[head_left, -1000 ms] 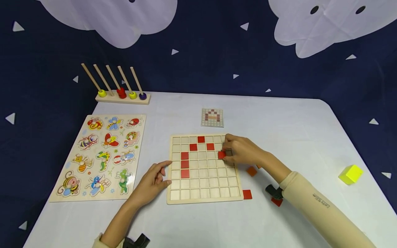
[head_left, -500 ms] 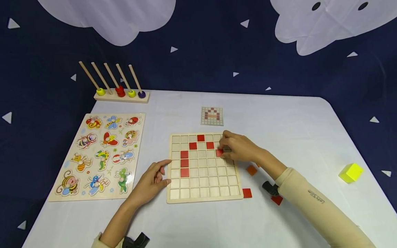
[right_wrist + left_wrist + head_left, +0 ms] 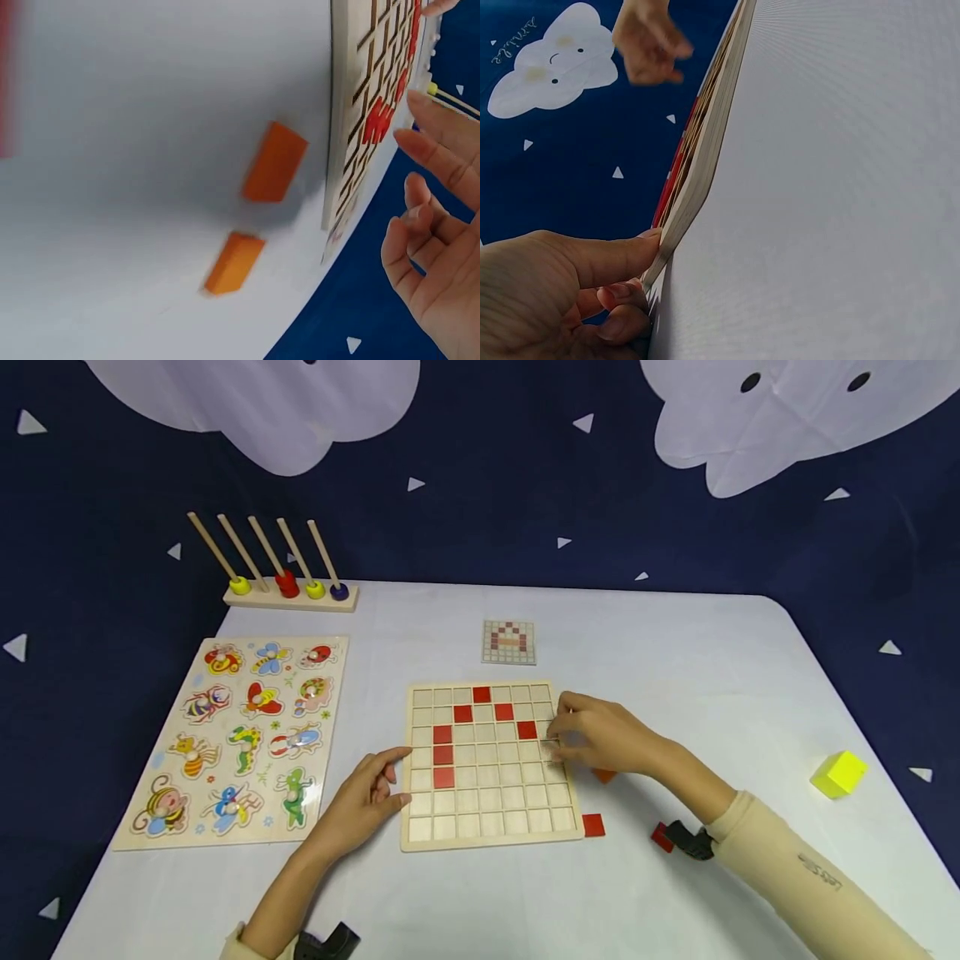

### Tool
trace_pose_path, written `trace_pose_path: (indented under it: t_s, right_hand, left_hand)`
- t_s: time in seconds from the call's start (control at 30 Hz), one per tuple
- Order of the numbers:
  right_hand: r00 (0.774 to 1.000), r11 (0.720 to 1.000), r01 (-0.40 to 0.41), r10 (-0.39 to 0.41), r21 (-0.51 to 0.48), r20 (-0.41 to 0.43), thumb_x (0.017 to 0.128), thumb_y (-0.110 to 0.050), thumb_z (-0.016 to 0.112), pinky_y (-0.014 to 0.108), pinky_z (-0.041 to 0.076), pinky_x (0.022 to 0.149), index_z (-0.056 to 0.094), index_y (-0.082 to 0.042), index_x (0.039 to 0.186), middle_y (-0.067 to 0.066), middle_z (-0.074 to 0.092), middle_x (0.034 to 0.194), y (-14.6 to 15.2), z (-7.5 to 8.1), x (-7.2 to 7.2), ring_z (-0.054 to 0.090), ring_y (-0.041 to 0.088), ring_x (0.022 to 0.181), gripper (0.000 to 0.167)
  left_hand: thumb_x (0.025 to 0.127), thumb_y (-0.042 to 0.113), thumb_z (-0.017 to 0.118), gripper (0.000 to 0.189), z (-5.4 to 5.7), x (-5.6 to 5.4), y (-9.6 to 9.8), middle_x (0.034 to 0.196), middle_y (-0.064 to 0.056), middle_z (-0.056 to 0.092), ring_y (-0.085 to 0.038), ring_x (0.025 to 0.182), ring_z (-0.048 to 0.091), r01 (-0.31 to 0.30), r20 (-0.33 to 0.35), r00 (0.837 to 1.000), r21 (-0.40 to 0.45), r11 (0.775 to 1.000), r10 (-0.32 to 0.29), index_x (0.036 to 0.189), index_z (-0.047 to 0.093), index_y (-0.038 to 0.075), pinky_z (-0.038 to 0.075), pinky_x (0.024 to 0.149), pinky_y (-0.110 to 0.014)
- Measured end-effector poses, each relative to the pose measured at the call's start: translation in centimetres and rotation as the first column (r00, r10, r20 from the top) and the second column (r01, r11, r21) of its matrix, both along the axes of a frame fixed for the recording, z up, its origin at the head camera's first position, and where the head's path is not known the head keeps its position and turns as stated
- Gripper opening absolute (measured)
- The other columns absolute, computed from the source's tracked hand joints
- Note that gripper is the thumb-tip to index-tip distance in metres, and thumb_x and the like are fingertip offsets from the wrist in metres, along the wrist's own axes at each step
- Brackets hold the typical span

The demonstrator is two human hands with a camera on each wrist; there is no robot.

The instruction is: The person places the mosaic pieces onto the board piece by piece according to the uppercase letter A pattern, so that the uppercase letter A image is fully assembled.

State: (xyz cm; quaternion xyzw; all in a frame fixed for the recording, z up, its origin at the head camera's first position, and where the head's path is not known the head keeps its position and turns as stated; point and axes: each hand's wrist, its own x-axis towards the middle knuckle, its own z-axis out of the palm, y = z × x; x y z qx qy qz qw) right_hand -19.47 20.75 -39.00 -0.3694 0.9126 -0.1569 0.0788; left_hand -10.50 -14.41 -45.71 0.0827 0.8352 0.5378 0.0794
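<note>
A wooden grid board (image 3: 495, 843) lies on the white table, with several red square tiles (image 3: 443, 755) set in its cells. My left hand (image 3: 366, 802) touches the board's left edge with thumb and index fingertip; in the left wrist view its thumb (image 3: 615, 259) presses against the corner of the frame. Over the right edge of the board hovers my right hand (image 3: 611, 732), with nothing between its fingers. Just left of its fingertips, a red tile (image 3: 527, 730) lies in a cell. In the right wrist view, two orange tiles (image 3: 276, 161) lie beside the board.
Behind the board lies a small pattern card (image 3: 509, 642). Loose red tiles (image 3: 593, 825) lie at its right. An insect peg puzzle (image 3: 232, 743) and a bead stacker (image 3: 292, 597) are on the left; a yellow cube (image 3: 839, 775) is far right.
My right hand has let go of the red tile, which now lies in its cell, and has moved off to the right. My left hand stays at the board's edge.
</note>
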Motion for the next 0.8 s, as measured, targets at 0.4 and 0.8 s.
trace_pose_path:
  t_s: [0.4, 0.8]
  right_hand:
    - [0.998, 0.999, 0.019, -0.021, 0.032, 0.064, 0.072, -0.028, 0.089, 0.031, 0.053, 0.079, 0.076, -0.019, 0.094, -0.014, 0.054, 0.101, 5.0, -0.6, 5.7, 0.061, 0.008, 0.094, 0.027]
    - [1.0, 1.0, -0.001, 0.001, -0.017, 0.022, 0.07, -0.027, 0.09, 0.031, 0.053, 0.08, 0.075, -0.019, 0.091, -0.016, 0.052, 0.099, 5.1, -2.2, 7.6, 0.057, 0.007, 0.095, 0.027]
  left_hand:
    - [0.086, 0.0, 0.071, 0.056, 0.2, -0.1, -0.1, 0.098, -0.008, 0.045, -0.008, 0.073, 0.039, 0.001, -0.011, 1.0, -0.006, 1.0, -0.001, 0.139, 0.052, 0.002, 0.036, 0.062, -0.02]
    - [0.086, -0.002, 0.07, 0.057, -0.1, -0.1, 0.0, 0.098, -0.009, 0.044, -0.007, 0.073, 0.039, 0.0, 0.013, 1.0, -0.017, 1.0, 0.0, 0.14, 0.051, 0.003, 0.036, 0.062, -0.02]
